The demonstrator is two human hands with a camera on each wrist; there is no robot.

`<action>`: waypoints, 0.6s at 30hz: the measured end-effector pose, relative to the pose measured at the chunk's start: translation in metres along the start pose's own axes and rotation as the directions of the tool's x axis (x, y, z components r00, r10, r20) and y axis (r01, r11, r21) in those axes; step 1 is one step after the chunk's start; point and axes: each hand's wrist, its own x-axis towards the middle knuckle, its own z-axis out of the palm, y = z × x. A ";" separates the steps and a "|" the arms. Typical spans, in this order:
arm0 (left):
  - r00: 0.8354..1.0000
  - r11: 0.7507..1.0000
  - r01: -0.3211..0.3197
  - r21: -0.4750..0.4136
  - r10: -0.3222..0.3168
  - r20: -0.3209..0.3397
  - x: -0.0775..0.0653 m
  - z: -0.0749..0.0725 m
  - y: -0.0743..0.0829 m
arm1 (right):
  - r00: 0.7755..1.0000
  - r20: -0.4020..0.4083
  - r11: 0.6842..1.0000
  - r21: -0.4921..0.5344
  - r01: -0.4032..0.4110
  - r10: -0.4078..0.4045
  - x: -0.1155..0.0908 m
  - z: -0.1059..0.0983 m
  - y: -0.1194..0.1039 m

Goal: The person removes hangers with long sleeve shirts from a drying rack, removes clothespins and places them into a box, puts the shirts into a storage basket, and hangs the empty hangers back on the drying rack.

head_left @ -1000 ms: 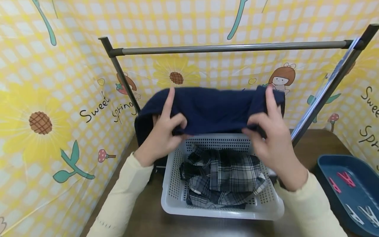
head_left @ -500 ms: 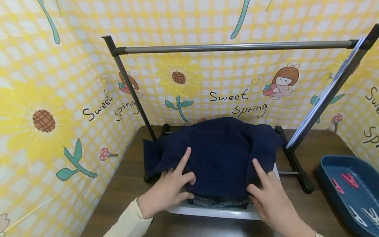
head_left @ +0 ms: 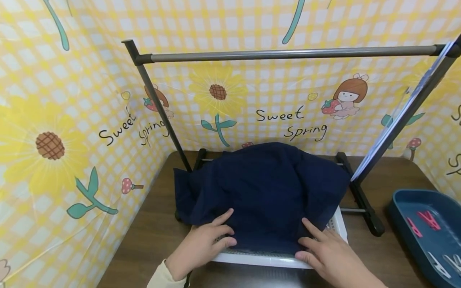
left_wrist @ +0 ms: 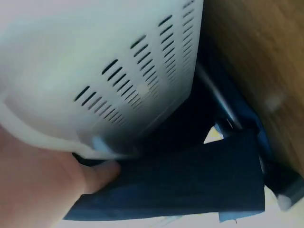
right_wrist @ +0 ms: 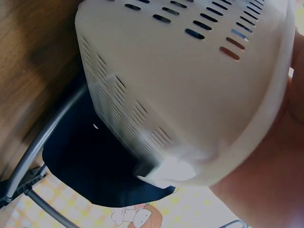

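Observation:
A navy garment (head_left: 266, 192) lies spread over the white plastic basket (head_left: 266, 261), covering most of its opening. A wide, flap-like part of the cloth hangs past the basket's left side, also seen in the left wrist view as dark cloth (left_wrist: 190, 180) below the perforated wall. My left hand (head_left: 203, 248) rests at the garment's near left edge, fingers loosely spread. Opposite it, my right hand (head_left: 329, 252) touches the near right edge, its thumb by the front rim. The plaid clothes inside the basket are hidden under the navy cloth.
Behind the basket stands a rack with a grey horizontal bar (head_left: 288, 54) and black feet (head_left: 374, 226). Thin white-and-blue hangers (head_left: 399, 116) hang at its right end. A blue tray (head_left: 399, 224) with pink clothespins (head_left: 428, 220) and white ones sits at right on the brown table (head_left: 144, 244).
The navy garment has come down from in front of the rack onto the basket, covering the plaid clothes. Both hands moved down and toward me, and their fingers have relaxed on the cloth.

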 end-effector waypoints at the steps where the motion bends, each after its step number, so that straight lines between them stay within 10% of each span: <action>1: 0.999 1.000 -0.011 -0.015 0.011 -0.032 -0.003 0.000 0.001 | 1.000 -0.011 1.000 0.005 0.003 -0.003 -0.001 0.000 0.000; 5: 0.987 0.997 -0.048 -0.057 0.038 -0.159 -0.022 0.000 0.006 | 0.993 -0.112 0.999 0.025 -0.042 0.044 -0.007 -0.003 -0.002; 8: 0.953 0.993 -0.107 -0.051 0.087 -0.291 -0.038 0.002 0.007 | 0.942 -0.318 0.994 0.017 -0.108 0.108 -0.015 -0.006 -0.002; 12: 0.837 0.965 -0.238 -0.109 0.147 -0.527 -0.053 0.009 -0.001 | 0.848 -0.494 0.981 0.063 -0.186 0.192 -0.024 -0.005 0.002; 15: 0.744 0.930 -0.256 -0.263 0.016 -0.668 -0.058 0.009 -0.011 | 0.890 -0.364 0.961 0.099 -0.257 0.275 -0.027 0.003 0.007; 18: 0.681 0.864 -0.141 -0.484 -0.271 -0.681 -0.057 -0.001 -0.024 | 0.919 -0.145 0.929 0.113 -0.352 0.366 -0.027 0.012 0.011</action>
